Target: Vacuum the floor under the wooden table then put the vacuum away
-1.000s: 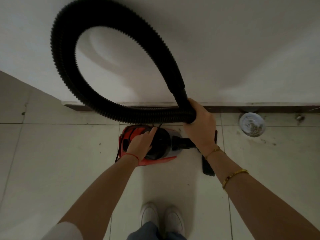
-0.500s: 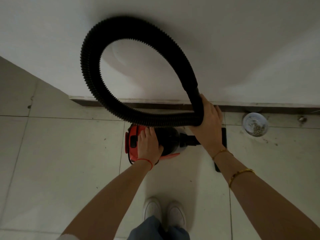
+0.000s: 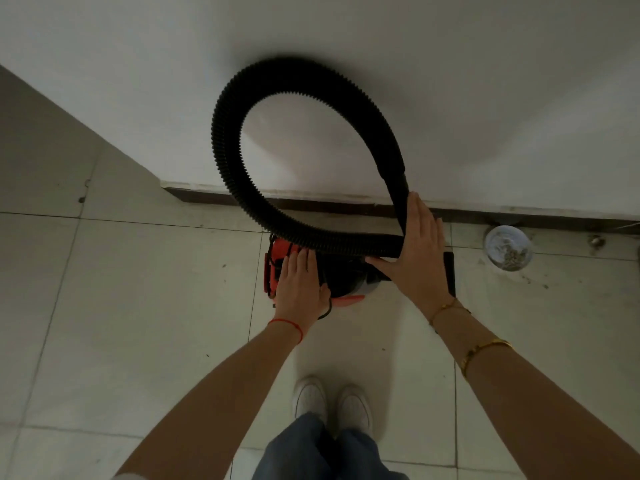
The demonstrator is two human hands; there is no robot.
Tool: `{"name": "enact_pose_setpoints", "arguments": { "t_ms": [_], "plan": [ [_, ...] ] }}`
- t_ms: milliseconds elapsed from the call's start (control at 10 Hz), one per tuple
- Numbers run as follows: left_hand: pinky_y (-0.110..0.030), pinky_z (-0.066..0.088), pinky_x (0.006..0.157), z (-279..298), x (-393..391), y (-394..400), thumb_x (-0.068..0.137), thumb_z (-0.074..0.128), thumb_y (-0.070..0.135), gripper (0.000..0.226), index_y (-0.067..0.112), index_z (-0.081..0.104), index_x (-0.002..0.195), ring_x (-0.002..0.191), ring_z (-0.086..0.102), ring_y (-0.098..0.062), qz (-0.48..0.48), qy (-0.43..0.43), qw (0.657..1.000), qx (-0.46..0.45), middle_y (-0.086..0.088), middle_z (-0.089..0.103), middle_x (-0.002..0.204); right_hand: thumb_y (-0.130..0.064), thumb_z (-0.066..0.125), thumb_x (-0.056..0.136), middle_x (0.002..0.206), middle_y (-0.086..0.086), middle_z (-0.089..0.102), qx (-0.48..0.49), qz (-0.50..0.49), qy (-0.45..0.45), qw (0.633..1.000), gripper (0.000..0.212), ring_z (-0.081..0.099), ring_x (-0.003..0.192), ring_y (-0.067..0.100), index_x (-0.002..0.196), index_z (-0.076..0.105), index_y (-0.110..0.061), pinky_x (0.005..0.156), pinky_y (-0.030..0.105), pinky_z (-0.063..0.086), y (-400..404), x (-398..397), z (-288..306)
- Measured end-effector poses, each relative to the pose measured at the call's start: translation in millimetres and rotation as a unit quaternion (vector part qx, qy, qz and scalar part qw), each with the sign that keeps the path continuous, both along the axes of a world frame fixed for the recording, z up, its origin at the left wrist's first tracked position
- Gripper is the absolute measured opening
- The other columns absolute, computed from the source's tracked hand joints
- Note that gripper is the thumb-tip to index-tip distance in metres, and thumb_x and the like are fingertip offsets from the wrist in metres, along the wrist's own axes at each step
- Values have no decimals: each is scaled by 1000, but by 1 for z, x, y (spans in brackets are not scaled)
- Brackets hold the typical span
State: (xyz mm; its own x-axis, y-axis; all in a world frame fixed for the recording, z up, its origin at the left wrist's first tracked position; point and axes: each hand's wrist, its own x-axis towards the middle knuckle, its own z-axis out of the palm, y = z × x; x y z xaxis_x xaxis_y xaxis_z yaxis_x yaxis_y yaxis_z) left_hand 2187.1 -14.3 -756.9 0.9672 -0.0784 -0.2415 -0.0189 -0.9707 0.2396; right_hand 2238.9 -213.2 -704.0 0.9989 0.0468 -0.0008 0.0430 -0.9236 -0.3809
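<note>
Left hand (image 3: 300,285) flat on vacuum (image 3: 277,268); right hand (image 3: 417,251) spread, pressing looped hose (image 3: 228,161). Risk: hose springing loose once released.

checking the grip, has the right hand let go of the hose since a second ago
Yes. The right hand now lies with straight fingers against the hose where it crosses itself near the baseboard; earlier its fingers were curled round that crossing.
</note>
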Motion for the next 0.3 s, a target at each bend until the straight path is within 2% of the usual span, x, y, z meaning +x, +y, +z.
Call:
{"name": "enact_pose_setpoints", "arguments": {
  "t_ms": [100,200,300],
  "plan": [
    [-40,32,113,23,-9,10,88,53,30,59,6,39,140,132,39,-25,4,4,999,-37,-10,46,138,-48,80,65,156,10,21,8,17,8,1000,116,19,145,26,151,13,-8,119,52,13,4,-10,21],
    [-37,37,109,59,-17,23,87,53,37,60,6,43,137,127,44,-24,-5,-4,997,-73,-9,49,135,-42,77,71,156,9,23,29,45,12,999,102,18,145,26,150,20,-11,119,51,13,6,-24,49],
    [-31,40,104,108,-28,32,86,55,33,54,7,46,133,116,50,-23,-21,19,995,-94,-7,54,128,-39,73,78,154,7,28,26,62,31,997,88,20,145,26,148,27,-12,119,50,15,10,-39,86]
  ]
}}
